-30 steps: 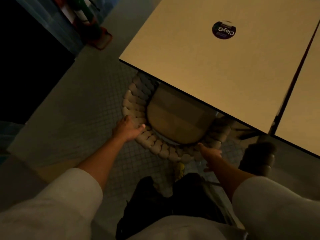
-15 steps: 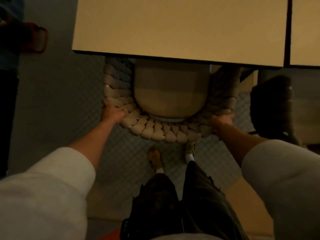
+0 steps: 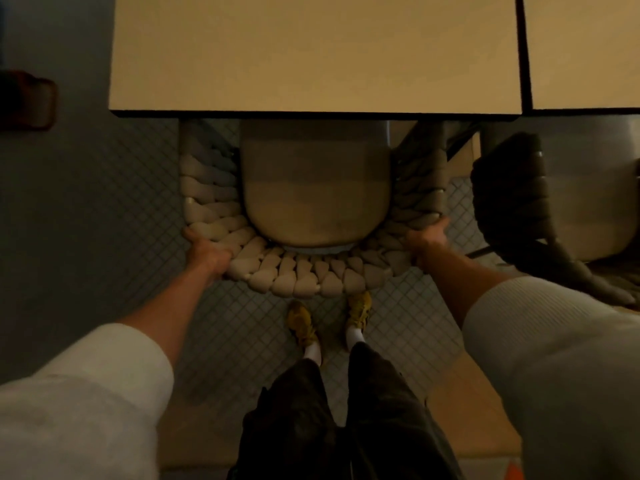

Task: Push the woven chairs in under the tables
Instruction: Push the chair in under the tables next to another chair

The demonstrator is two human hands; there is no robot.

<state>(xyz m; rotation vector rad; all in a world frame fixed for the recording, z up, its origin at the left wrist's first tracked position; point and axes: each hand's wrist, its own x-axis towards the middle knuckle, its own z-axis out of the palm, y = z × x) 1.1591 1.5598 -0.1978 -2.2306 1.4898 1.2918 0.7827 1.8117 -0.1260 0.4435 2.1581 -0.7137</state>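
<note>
Here, the left hand [image 3: 207,254] curled its fingers round the woven rim of the chair [image 3: 298,280] at centre left, and the right hand [image 3: 427,242] gripped the same rim at centre right. The chair's seat lay partly under the table [image 3: 311,53] in the upper frame, its curved back outside the edge.

Top of frame: table [image 3: 311,53], second table [image 3: 585,50] just beside it at upper right. Centre: chair [image 3: 304,282], partly under the table, left hand [image 3: 207,254] and right hand [image 3: 427,242] on its rim at either side. Far right: second chair [image 3: 512,202]. Just below the chair: shoes [image 3: 301,323].
</note>
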